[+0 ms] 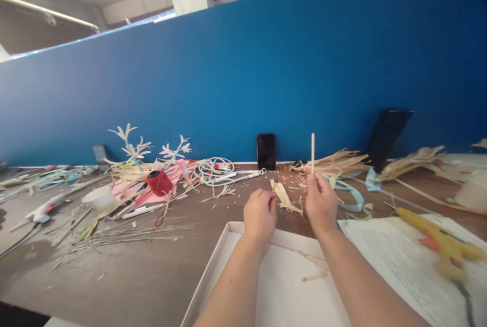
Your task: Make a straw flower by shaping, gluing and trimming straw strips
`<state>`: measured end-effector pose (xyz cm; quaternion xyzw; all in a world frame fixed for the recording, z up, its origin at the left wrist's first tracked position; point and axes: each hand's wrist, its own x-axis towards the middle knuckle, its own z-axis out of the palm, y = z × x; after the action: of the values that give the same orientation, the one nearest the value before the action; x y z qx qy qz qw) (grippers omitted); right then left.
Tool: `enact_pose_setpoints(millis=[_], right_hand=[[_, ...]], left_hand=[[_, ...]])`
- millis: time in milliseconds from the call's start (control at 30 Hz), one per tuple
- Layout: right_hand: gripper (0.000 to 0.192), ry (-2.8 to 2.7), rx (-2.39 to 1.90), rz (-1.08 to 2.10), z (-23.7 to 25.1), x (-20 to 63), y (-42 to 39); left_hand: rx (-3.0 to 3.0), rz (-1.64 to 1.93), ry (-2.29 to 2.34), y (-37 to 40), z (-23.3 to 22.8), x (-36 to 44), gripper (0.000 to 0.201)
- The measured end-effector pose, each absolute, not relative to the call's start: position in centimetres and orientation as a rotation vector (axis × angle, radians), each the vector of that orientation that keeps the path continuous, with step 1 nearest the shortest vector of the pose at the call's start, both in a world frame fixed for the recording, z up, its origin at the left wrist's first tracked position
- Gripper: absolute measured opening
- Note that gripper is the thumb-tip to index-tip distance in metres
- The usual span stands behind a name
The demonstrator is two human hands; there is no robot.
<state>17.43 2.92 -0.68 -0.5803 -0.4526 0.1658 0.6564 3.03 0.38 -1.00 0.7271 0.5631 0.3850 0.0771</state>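
My right hand (320, 202) grips a thin pale stick (312, 152) that points straight up, its lower end hidden in the fingers. To its left, my left hand (261, 216) is closed with thumb and fingers together; what it holds, if anything, is too small to make out. Between the two hands a bunch of dry straw-coloured husk strips (283, 196) lies on the table. Under my forearms is a shallow white box lid (289, 286), with a few scraps of dry husk (315, 276) inside.
A yellow glue gun (437, 238) rests on printed paper (375, 251) at right. Behind stand a black phone (266, 151) and a dark upright object (386, 136) against a blue partition (304, 63). At left are husk flowers (135, 150), a red spool (160, 183) and a white glue gun (44, 210).
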Motion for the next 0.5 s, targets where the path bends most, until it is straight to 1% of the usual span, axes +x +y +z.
enact_pose_setpoints(millis=[133, 233, 367, 500], right_hand=[[0.047, -1.072, -1.362, 0.339, -1.1, 17.7, 3.2], [0.045, -1.047, -1.366, 0.376, -1.7, 17.9, 3.6], [0.042, -0.987, -1.365, 0.439, -2.1, 18.1, 4.0], [0.042, -0.972, -1.371, 0.486, -2.4, 18.2, 4.2]], left_hand=[[2.337, 0.929, 1.243, -0.6, -0.3, 3.9, 0.016], [2.351, 0.733, 1.037, -1.3, 0.0, 4.2, 0.015], [2.372, 0.453, 0.96, -2.0, 0.4, 4.0, 0.016], [2.462, 0.297, 1.026, -2.5, 0.8, 3.9, 0.019]])
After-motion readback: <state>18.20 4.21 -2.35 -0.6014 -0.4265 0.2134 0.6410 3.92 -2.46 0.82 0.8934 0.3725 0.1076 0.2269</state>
